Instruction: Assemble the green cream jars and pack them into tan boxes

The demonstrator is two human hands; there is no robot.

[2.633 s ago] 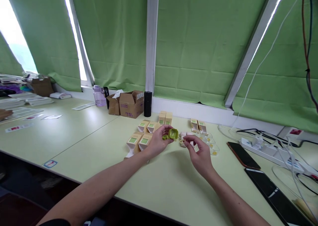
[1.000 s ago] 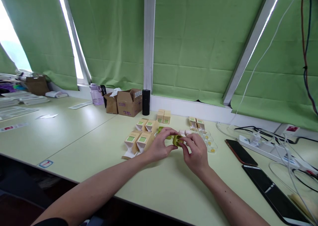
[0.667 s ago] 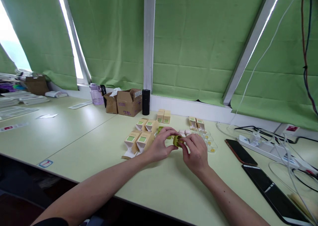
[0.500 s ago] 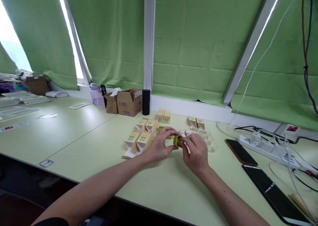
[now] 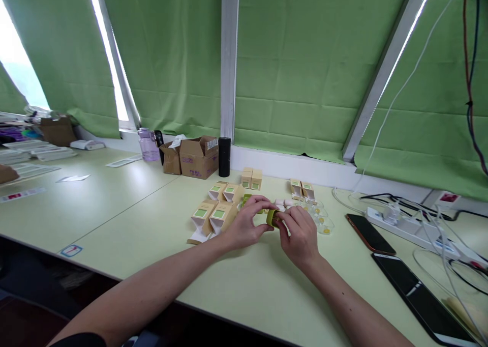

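Observation:
A small olive-green case (image 5: 271,217) is held above the table between both hands. My left hand (image 5: 249,224) is closed on its left side, with thumb and forefinger around it. The fingers of my right hand (image 5: 299,232) press at the case's right-hand opening; whether they hold something smaller inside is hidden. Another green piece (image 5: 246,198) lies behind my left hand, partly covered. Left of the hands stand several small cardboard boxes (image 5: 223,214) with green labels and open flaps. Clear plastic pieces with yellow spots (image 5: 324,225) and pale pink pieces (image 5: 284,203) lie behind my right hand.
Two small boxes (image 5: 251,178) and two opened ones (image 5: 302,190) sit farther back. A black bottle (image 5: 224,156) and a cardboard carton (image 5: 198,157) stand by the wall. At right are a phone (image 5: 369,233), a larger dark-screened device (image 5: 419,296) and a power strip (image 5: 412,227) with cables.
The green case has turned slightly in my hands, so its opening shows less. My right hand has shifted a little. A brown shape has come in at the far left edge.

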